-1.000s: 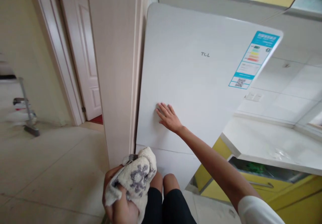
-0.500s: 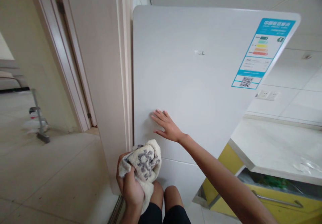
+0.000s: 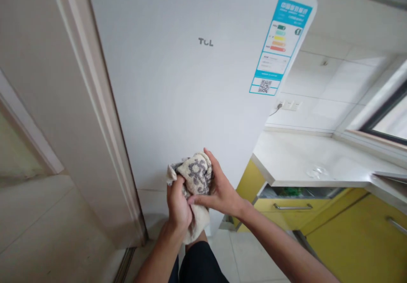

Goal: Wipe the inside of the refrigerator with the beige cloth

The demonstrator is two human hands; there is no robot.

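A bunched cream towel with a grey flower pattern is held in front of my body. My left hand is closed round its left side, thumb on the front. From the right, my right hand grips the same towel, its thumb across the front and its fingers behind the far edge, partly hidden. The towel's loose end hangs down over my knees. Beyond both hands stands a white refrigerator with a TCL logo and a blue-edged energy label on its upper door.
A pale door frame runs along the fridge's left side. To the right are a white countertop, a yellow drawer with a metal handle, wall sockets with a plug, and a window. Tiled floor lies below.
My right hand has left the fridge door and taken hold of the towel beside my left hand. The view has swung right, showing more counter and the window.
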